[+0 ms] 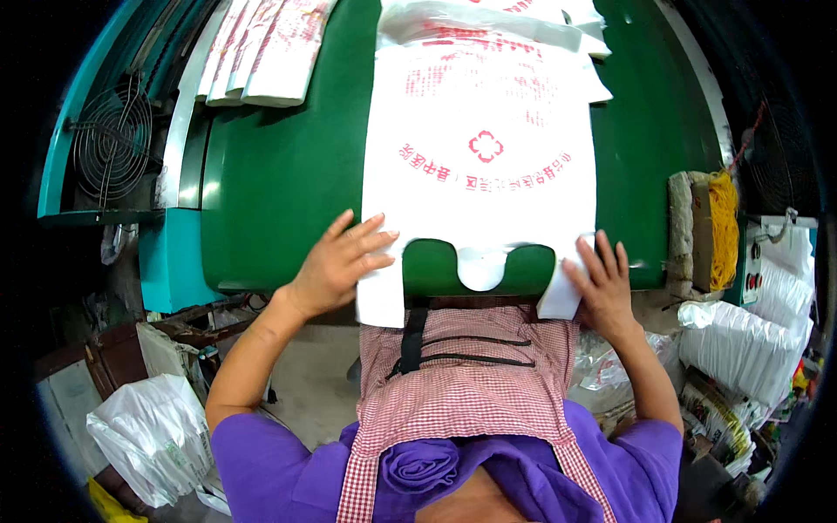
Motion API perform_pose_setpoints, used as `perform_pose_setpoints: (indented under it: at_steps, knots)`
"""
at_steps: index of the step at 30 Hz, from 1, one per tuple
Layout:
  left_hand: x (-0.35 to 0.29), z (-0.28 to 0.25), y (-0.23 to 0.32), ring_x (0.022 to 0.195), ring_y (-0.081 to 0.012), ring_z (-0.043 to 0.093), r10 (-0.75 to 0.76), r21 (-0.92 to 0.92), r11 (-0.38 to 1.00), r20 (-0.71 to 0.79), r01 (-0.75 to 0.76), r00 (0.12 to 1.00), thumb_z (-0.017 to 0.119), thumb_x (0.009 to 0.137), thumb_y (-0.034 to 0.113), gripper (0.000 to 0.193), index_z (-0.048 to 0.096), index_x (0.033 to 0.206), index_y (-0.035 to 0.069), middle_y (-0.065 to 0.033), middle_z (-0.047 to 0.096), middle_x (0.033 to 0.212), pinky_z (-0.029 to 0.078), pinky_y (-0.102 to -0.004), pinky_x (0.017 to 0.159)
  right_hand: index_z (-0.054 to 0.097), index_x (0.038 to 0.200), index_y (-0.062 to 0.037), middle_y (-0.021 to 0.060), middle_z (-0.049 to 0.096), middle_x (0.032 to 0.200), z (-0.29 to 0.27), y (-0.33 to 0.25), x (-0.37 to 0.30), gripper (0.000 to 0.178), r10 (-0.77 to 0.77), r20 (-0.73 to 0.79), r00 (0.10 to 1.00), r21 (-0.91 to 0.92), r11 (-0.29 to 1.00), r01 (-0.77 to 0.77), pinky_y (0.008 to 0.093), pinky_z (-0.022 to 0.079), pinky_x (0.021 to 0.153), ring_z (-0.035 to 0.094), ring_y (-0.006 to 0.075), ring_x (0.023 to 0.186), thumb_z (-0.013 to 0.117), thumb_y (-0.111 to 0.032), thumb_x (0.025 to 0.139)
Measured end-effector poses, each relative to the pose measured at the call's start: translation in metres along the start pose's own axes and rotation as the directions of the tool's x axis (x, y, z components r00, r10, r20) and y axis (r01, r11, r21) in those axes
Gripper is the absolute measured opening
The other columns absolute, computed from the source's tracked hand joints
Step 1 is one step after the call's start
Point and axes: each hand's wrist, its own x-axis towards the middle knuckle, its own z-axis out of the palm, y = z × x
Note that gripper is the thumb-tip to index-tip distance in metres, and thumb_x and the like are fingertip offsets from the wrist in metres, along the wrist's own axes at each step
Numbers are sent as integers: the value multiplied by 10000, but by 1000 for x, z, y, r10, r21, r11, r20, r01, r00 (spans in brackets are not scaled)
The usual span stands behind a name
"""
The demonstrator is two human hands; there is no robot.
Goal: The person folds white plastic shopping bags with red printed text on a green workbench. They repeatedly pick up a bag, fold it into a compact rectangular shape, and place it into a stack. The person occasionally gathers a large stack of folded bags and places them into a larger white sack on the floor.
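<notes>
A white plastic carrier bag [479, 209] with red print lies flat on the green conveyor belt [288, 192], its cut-out handles toward me and hanging over the near edge. My left hand [340, 261] rests with spread fingers on the bag's left side, by the left handle. On the right handle's outer edge lies my right hand [602, 275], fingers stretched out and apart. Neither hand grips anything. More white printed plastic [523, 26] lies rumpled at the bag's far end, running out of view at the top.
Folded printed bags [279, 52] lie in a stack at the far left of the belt. A bundle of yellow string [723, 231] hangs at the right edge beside a worn block [681, 231]. Wrapped white bundles stand at lower left [157, 436] and right [741, 349]. A fan guard [113, 139] is at left.
</notes>
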Motion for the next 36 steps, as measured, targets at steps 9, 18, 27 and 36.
perform_pose_setpoints:
  at_steps: [9, 18, 27, 36]
  knots:
    - [149, 15, 7, 603, -332, 614, -211, -61, 975, 58, 214, 976, 613, 878, 265, 198, 639, 954, 84, -134, 615, 636, 486, -399, 584, 563, 1165, -1, 139, 654, 980, -35, 19, 65, 378, -44, -56, 997, 764, 641, 72, 365, 472, 826, 620, 265, 977, 565, -14, 787]
    - [78, 26, 56, 1292, -347, 415, 69, 78, 994, 120, -78, 990, 631, 718, 187, 620, 504, 1324, 168, -150, 418, 1416, 332, -512, 1039, 581, 972, -85, 119, 658, 866, -11, -35, 135, 226, 43, 15, 999, 345, 938, -46, 419, 494, 594, 649, 306, 757, 605, -281, 863]
    - [158, -8, -14, 821, -314, 645, -411, -219, 864, 213, 453, 886, 620, 812, 182, 226, 643, 997, 53, -157, 668, 871, 503, -398, 717, 468, 1299, 8, 213, 418, 1384, -62, -25, 133, 558, -101, -190, 977, 292, 944, 155, 439, 310, 1070, 336, 380, 1325, 626, -298, 859]
    - [122, 18, 27, 984, -309, 595, -99, 213, 970, -111, 121, 989, 669, 647, 77, 494, 572, 1130, 39, -149, 595, 1080, 496, -395, 816, 501, 1268, 9, 225, 437, 1363, -35, -42, 99, 550, -116, -283, 952, 452, 860, 239, 435, 329, 1066, 380, 376, 1304, 698, -199, 799]
